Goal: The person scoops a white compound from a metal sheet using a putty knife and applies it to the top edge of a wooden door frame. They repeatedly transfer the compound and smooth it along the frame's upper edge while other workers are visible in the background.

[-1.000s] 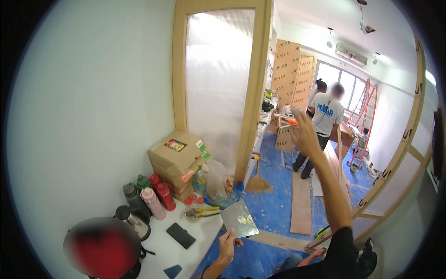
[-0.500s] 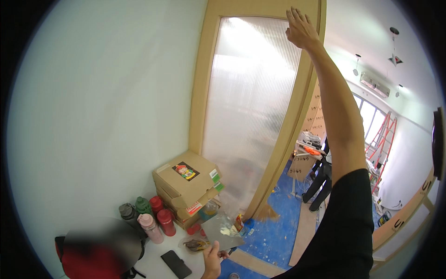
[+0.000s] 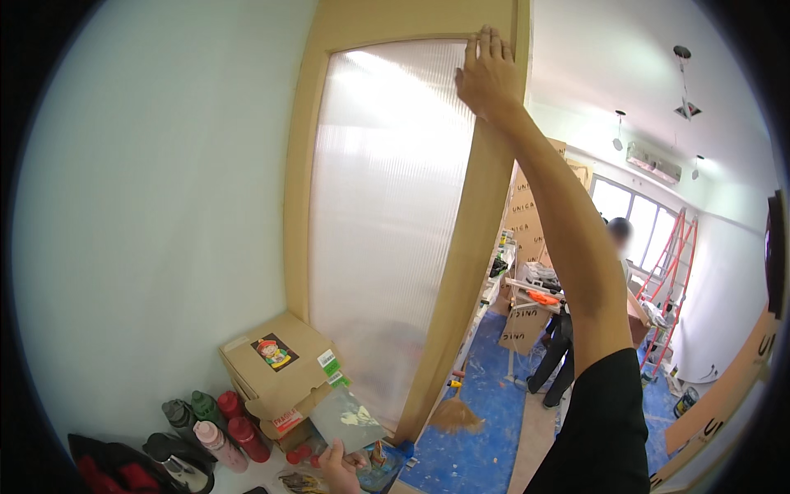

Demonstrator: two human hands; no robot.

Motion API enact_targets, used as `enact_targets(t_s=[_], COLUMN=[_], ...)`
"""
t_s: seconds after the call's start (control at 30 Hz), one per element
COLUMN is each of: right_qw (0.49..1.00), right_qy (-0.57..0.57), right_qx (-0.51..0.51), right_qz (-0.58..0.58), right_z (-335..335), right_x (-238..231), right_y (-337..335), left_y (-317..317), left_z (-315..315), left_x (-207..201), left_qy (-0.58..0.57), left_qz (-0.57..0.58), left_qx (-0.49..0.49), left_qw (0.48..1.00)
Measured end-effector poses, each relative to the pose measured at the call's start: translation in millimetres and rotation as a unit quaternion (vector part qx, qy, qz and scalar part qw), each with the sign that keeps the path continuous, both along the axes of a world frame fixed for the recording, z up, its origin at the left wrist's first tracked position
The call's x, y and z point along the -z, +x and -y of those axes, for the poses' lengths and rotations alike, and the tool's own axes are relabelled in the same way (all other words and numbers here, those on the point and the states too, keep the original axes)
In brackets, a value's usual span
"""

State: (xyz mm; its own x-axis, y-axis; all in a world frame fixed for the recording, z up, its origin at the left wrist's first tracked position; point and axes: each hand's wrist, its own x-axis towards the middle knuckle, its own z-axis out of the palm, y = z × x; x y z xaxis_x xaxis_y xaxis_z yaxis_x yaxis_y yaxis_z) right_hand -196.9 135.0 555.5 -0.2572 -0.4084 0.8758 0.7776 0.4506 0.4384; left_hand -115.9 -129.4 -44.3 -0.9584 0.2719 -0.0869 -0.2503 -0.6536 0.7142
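Observation:
My right hand (image 3: pixel 491 78) is raised high, fingers outstretched against the upper right corner of a wooden door frame (image 3: pixel 300 189), beside a ribbed translucent pane (image 3: pixel 387 206). Nothing shows in it. Low in the view, my left hand (image 3: pixel 339 469) grips the near edge of a thin, flat grey plate (image 3: pixel 329 416). Cream-coloured paste (image 3: pixel 358 417) is smeared across its far part. The plate hangs in front of a cardboard box (image 3: pixel 304 362).
Several bottles, among them a pink one (image 3: pixel 219 445), stand by the wall at lower left. A bundle of brown bristles (image 3: pixel 454 417) rests on blue floor sheeting (image 3: pixel 494 445). Beyond the doorway a person (image 3: pixel 559 354) stands near cluttered boards; a red ladder (image 3: pixel 679 255) is behind.
The view has swung right, shifting the door, boxes and bottles leftward. My right hand stays by the frame's upper corner. The plate sits closer to the box, and the person's head now shows.

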Motion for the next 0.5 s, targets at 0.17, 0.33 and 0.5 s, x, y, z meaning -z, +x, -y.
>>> enact_targets(t_s=[0.17,0.33,0.5], right_qw=[0.979,0.836,0.557], right_qy=[0.039,-0.217,-0.534], right_qx=[-0.199,-0.486,-0.617], right_qz=[0.031,0.132,0.152], right_z=[35,62,78], right_x=[64,220,365], right_y=[33,112,146], left_y=[-4,-14,-37], left_z=[-10,-9,5], left_x=[-33,-72,-88], left_qy=[0.035,0.090,0.118], left_qz=[-0.010,-0.068,-0.120], left_qx=[0.116,0.139,0.187], left_qw=[0.993,0.984,0.968])
